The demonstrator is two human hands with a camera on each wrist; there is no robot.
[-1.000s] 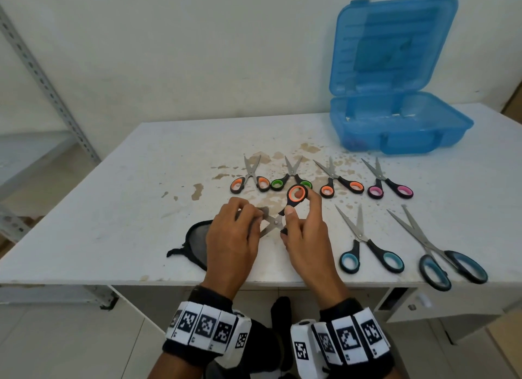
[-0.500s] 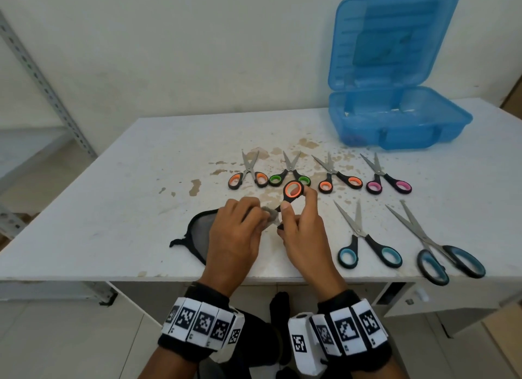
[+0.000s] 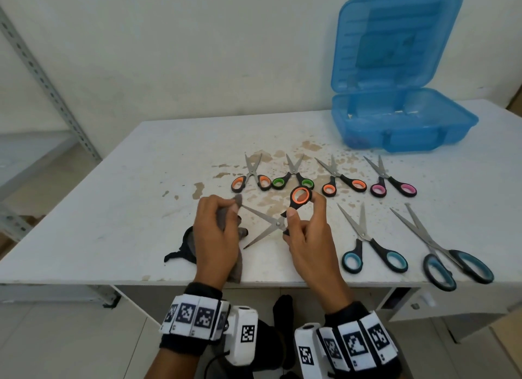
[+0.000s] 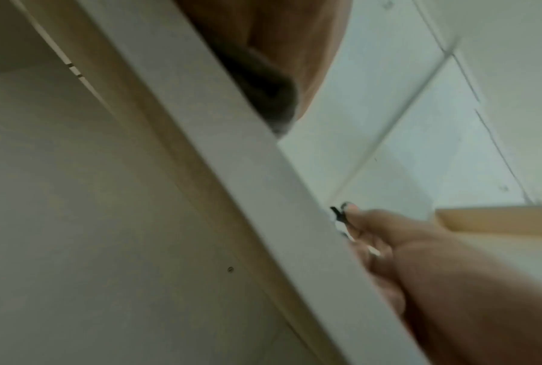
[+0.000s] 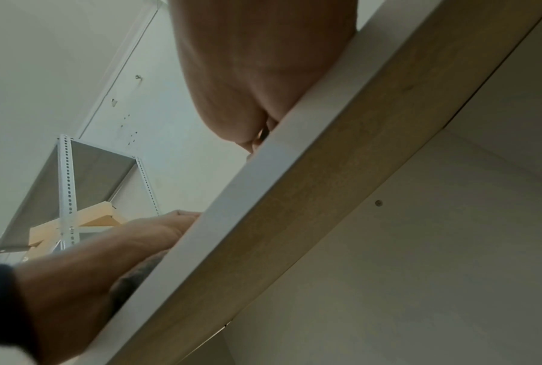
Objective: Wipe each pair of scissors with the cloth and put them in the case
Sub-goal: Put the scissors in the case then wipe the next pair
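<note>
Scissors (image 3: pixel 278 220) (blades spread) between hands: right hand (image 3: pixel 308 237) grips handles, left hand (image 3: pixel 216 237) pinches cloth (image 3: pixel 226 223) on blade tip.

Blk wristbands (image 3: pixel 197 316) w/ b&w square-code tags, white cam units.

A stained white table (image 3: pixel 113 214) stands against a plain white wall (image 3: pixel 175 45), with grey metal shelving (image 3: pixel 42 76) beside it.

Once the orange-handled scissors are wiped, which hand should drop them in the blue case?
Right. The right hand already grips the orange-handled scissors by the handles, and the open blue case sits at the table's far right, on its side. The left hand holds the grey cloth.
</note>
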